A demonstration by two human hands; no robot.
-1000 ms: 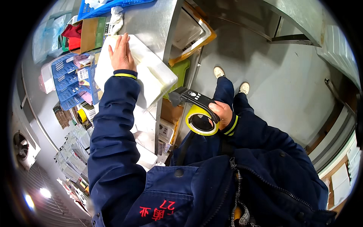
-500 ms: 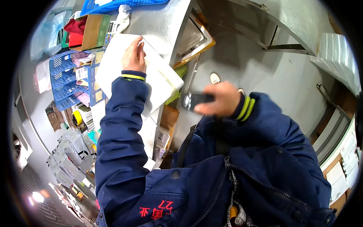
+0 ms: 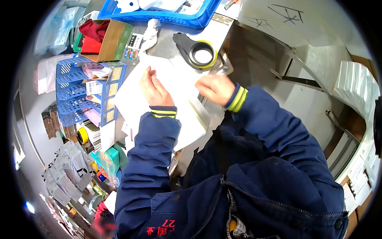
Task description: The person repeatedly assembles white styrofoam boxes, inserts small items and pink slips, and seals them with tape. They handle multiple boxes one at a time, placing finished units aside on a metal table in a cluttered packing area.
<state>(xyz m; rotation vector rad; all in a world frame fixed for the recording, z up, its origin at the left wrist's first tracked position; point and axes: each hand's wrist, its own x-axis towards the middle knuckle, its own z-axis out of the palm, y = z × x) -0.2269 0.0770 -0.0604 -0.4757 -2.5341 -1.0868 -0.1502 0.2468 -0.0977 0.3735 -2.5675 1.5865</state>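
My left hand (image 3: pixel 156 89) rests on a large white slab-like pack (image 3: pixel 187 119), its fingers stretched out and slightly bent. The pack lies slanted on the metal table, with a thick rounded edge toward me. Close to the pack's right side is my right hand (image 3: pixel 217 87), knuckles up and fingers curled in. Its fingertips are hidden, so I cannot see whether anything is between them. Beyond both hands, a black tape dispenser (image 3: pixel 184 44) with a yellow-rimmed roll lies on the table, apart from my fingers.
A blue tray (image 3: pixel 199 20) stands at the back. Crumpled white material (image 3: pixel 150 35) lies near an open cardboard box (image 3: pixel 115 40) holding red cloth. Left of the pack is a blue tiered rack (image 3: pixel 71 91) with papers. Plastic-wrapped goods (image 3: pixel 354 81) stand far right.
A black object has left my right hand, which moved up and toward the pack. The tape dispenser now lies where bare tabletop showed. My left hand stays on the pack as the view shifts.
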